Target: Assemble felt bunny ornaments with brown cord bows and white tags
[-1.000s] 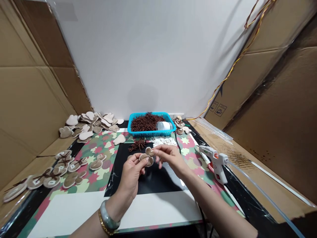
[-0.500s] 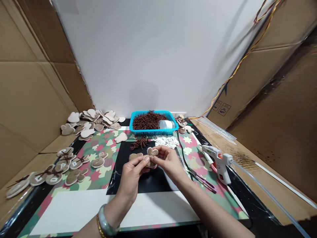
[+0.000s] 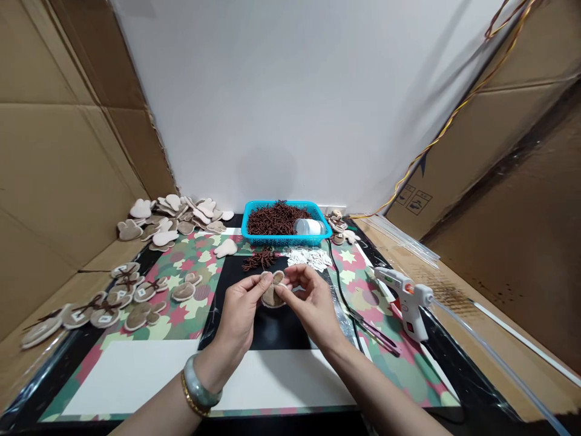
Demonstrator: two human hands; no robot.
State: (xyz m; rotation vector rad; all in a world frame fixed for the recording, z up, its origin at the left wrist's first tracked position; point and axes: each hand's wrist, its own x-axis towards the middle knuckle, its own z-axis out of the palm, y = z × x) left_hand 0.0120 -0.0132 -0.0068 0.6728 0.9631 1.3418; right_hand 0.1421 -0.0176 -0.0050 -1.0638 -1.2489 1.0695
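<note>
Over the black mat point(image 3: 284, 330) I hold a small brown plush rabbit-head patch point(image 3: 271, 297) with pale edging and two ears. My left hand point(image 3: 242, 306) pinches its upper left side between thumb and fingers. On the opposite side, my right hand point(image 3: 313, 303) grips the patch with the thumb at the ear base. Just beyond the hands lie a small heap of brown twisted bows point(image 3: 261, 258) and a spread of white labels point(image 3: 311, 258).
A blue basket point(image 3: 287, 241) holds brown bows and a white-lidded tub point(image 3: 310, 227). Loose patches point(image 3: 200, 212) pile at back left; bowed, labelled ones point(image 3: 105, 316) lie nearer. At right are a glue gun point(image 3: 411, 300), its cable and purple-handled tweezers point(image 3: 379, 336).
The patch in my hands has turned, with its ears now together at the top and its brown face showing. A second brown piece seen by the left fingers is no longer visible.
</note>
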